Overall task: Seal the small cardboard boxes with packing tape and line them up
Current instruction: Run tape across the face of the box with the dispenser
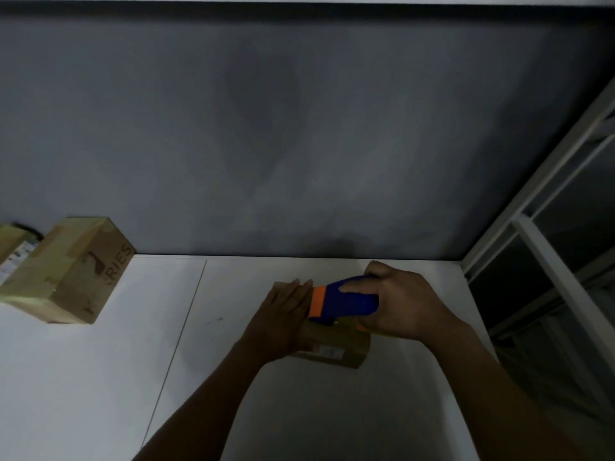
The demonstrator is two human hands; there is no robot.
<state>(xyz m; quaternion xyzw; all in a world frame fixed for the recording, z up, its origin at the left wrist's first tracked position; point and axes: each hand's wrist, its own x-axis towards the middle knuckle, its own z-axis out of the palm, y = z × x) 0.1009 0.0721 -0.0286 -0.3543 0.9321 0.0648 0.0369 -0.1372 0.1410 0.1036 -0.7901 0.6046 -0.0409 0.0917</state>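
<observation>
The box [336, 344] you are taping sits on the bench [100, 377] at 6 o'clock, close to you. Your left hand [283, 314] lies flat on its top, fingers straight. Your right hand [402, 304] has its grip wrapped round the blue tape dispenser [349, 301], which rests on the lid. Press the left palm down firmly and draw the dispenser steadily toward 3 o'clock along the seam. The dim light hides the tape itself. Line it up with the other boxes [73, 271] at 9 o'clock.
</observation>
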